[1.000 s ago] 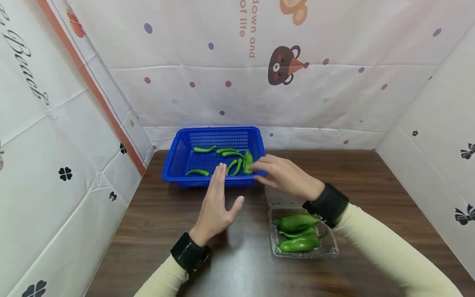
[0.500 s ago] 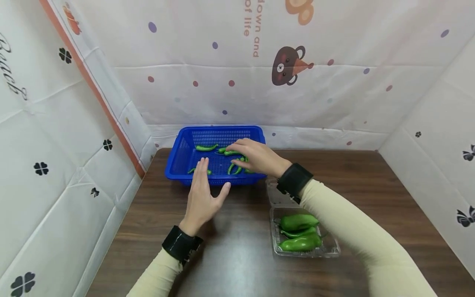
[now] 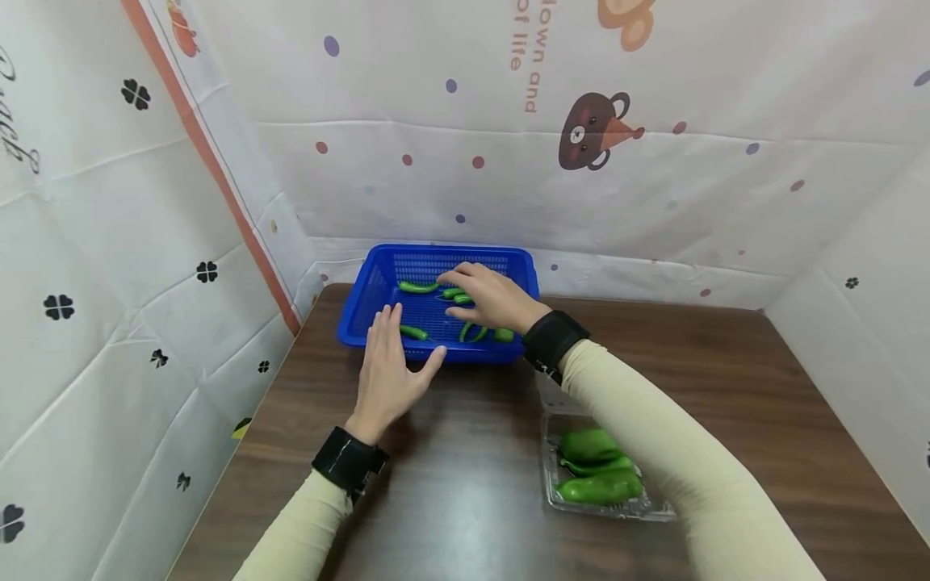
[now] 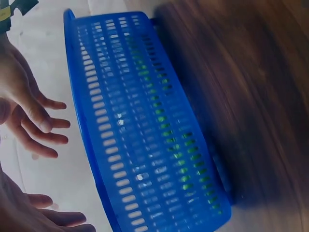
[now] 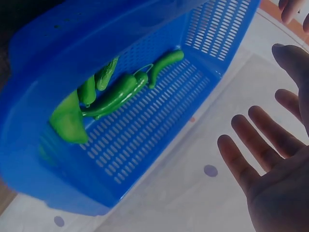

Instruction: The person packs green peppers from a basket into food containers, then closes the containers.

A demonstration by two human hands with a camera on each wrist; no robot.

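Observation:
A blue plastic basket (image 3: pixel 363 311) stands at the back of the brown table and holds several green chili peppers (image 3: pixel 414 332). My right hand (image 3: pixel 488 295) hovers over the basket's right half with fingers spread and relaxed, holding nothing; in the right wrist view the hand (image 5: pixel 270 159) is spread above the peppers (image 5: pixel 113 96). A wider pepper (image 3: pixel 504 334) lies in the basket's front right corner. My left hand (image 3: pixel 388 365) has straight fingers at the basket's front rim. The left wrist view shows the basket's outer wall (image 4: pixel 140 130) beside my fingers (image 4: pixel 34 121).
A clear plastic tray (image 3: pixel 639 508) with three large green peppers (image 3: pixel 599 486) sits on the table (image 3: pixel 465 484) at the front right, under my right forearm. Patterned cloth walls close in the left, back and right sides.
My right hand let go of a wide pepper at the basket's right side and now hovers open further in over the basket. My left hand moved forward to the front rim.

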